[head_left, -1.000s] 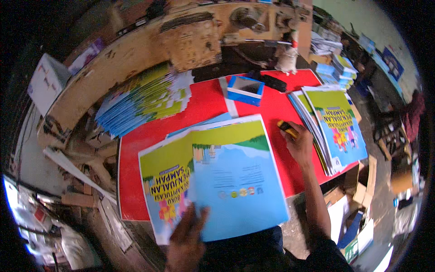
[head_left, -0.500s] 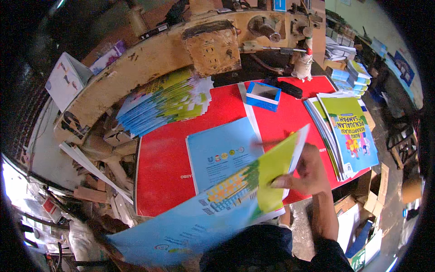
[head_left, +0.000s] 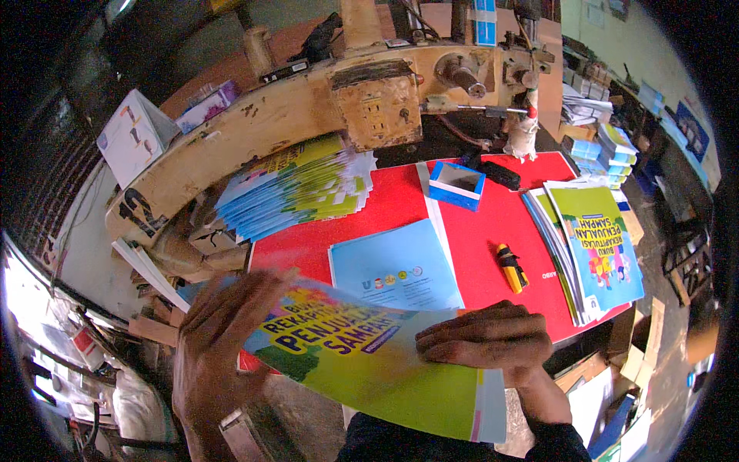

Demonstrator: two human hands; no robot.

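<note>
A green-and-blue booklet (head_left: 400, 389) with a printed cover is tilted in front of me, above the near edge of the red board (head_left: 296, 250). My right hand (head_left: 489, 339) grips its upper edge near the right end, fingers folded over the cover. At its left end is my left hand (head_left: 223, 346), fingers stretched out and somewhat blurred. Behind the held booklet, a light blue booklet (head_left: 392, 258) lies on the board, partly covered. A yellow-and-black utility knife (head_left: 512, 268) rests on the board beyond my right hand.
A fanned stack of booklets (head_left: 296, 192) lies at the far left, another pile (head_left: 596, 246) at the right. A small blue-and-white box (head_left: 457, 185) and a black object (head_left: 500, 175) sit toward the back. Behind them stands a worn metal machine (head_left: 377, 104).
The held booklet has swung round, and its green cover now faces up. My left hand has come into clear view. The utility knife now shows where my right hand was.
</note>
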